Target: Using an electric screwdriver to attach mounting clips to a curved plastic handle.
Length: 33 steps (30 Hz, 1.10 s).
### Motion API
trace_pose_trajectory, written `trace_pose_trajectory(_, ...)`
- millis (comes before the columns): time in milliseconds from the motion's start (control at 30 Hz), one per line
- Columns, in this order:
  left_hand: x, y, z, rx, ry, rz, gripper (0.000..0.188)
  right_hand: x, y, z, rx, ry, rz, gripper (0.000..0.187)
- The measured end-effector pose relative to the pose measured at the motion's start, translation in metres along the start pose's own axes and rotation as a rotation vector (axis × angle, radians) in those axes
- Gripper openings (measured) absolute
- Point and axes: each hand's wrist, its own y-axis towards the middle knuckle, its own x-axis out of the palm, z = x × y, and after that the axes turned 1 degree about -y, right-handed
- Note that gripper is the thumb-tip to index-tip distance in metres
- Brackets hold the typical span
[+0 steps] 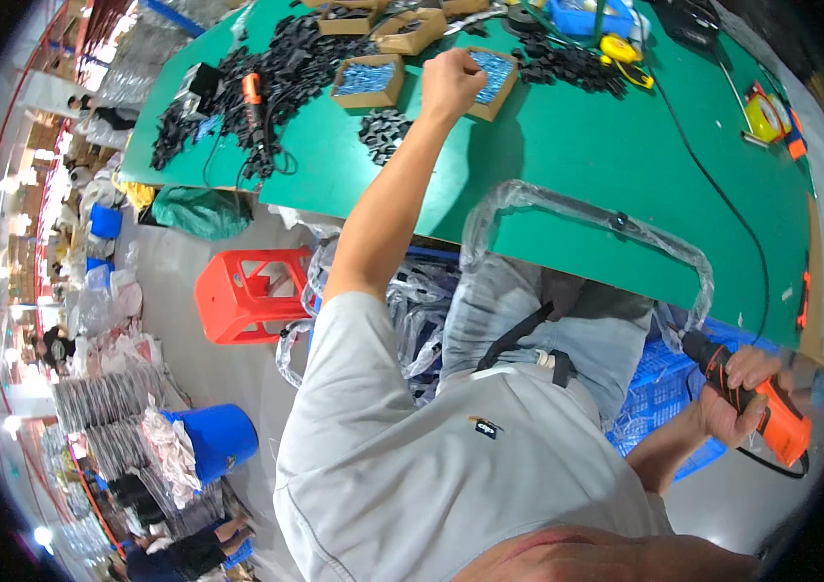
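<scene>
My left hand (452, 82) reaches far out over the green table (567, 184), fingers closed down into a small cardboard box of blue screws (497, 80); what it grips is hidden. Low at the right, beside my lap, my right hand (737, 393) is wrapped around an orange and black electric screwdriver (756, 403) whose tip points up and left. A curved frame wrapped in clear plastic (586, 218) lies across the table edge above my knees.
A second box of blue screws (366, 80), more cardboard boxes and heaps of black plastic parts (281, 68) cover the far table. A red plastic stool (252, 291), a blue bucket (218, 438) and a blue crate (669, 373) stand on the floor.
</scene>
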Motion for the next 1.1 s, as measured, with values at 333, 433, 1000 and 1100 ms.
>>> trace_pose_trajectory(333, 0.012, -0.190, 0.169, 0.251, -0.744, -0.432, 0.034, 0.058, 0.023, 0.008, 0.012, 0.184, -0.084, 0.046)
trace_pose_trajectory(433, 0.024, -0.204, 0.183, 0.271, -0.826, -0.467, 0.037, 0.057, 0.025, -0.001, 0.039, 0.106, -0.120, 0.046)
trace_pose_trajectory(1000, 0.022, -0.194, 0.199, 0.606, -0.638, -0.493, 0.037, 0.044, 0.033, 0.016, 0.045, 0.111, -0.346, 0.048)
trace_pose_trajectory(1100, 0.028, -0.183, 0.204, 0.622, -0.598, -0.588, 0.039, 0.034, 0.030, 0.027, 0.017, 0.135, -0.328, 0.047)
